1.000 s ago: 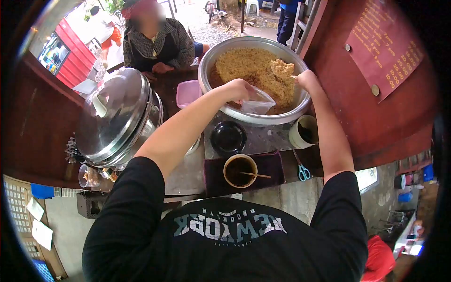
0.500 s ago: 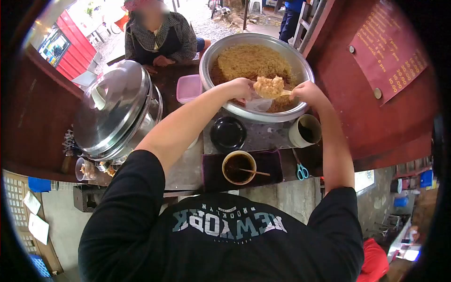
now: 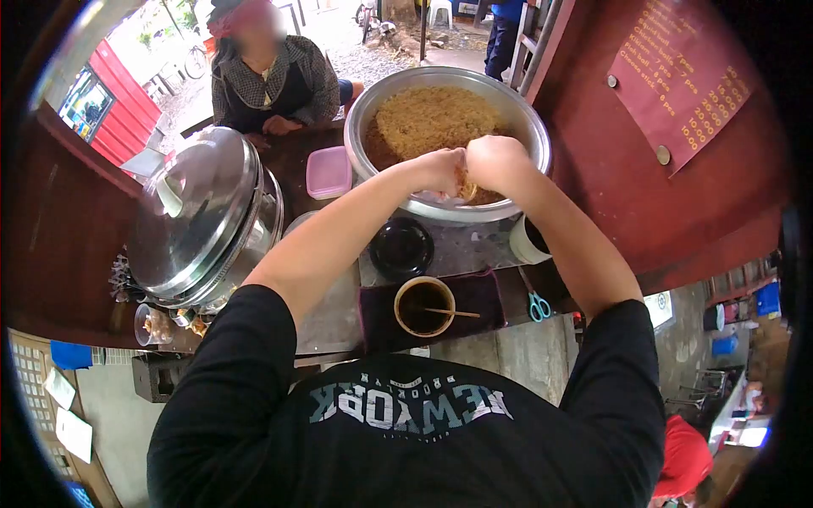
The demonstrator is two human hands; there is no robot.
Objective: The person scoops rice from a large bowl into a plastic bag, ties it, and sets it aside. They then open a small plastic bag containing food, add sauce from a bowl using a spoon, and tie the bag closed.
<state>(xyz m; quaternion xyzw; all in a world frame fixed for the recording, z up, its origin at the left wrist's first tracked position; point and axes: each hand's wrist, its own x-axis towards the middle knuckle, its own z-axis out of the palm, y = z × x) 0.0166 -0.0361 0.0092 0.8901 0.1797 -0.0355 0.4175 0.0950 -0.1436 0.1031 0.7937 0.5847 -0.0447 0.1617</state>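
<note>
A large metal basin (image 3: pixel 357 127) holds a heap of yellow-brown noodles (image 3: pixel 440 117). Over its near part, my left hand (image 3: pixel 440 172) is closed on a clear plastic bag (image 3: pixel 436 198), whose opening is partly hidden by the fingers. Right beside it is my right hand (image 3: pixel 500 161), its fingers bent down toward the bag; what they hold is hidden behind the hand. Some noodles (image 3: pixel 464 182) show between and below the two hands.
A steel pot with a lid (image 3: pixel 199 212) stands left. Near the basin are a pink container (image 3: pixel 329 173), black plates (image 3: pixel 401 248), a sauce bowl (image 3: pixel 424 306), a white tub (image 3: pixel 529 241) and scissors (image 3: pixel 539 306). A person (image 3: pixel 271 85) sits across the table.
My right hand has moved left, up against my left hand. The scoop of noodles seen before in front of it is now mostly hidden at the bag. The whole view has shifted slightly.
</note>
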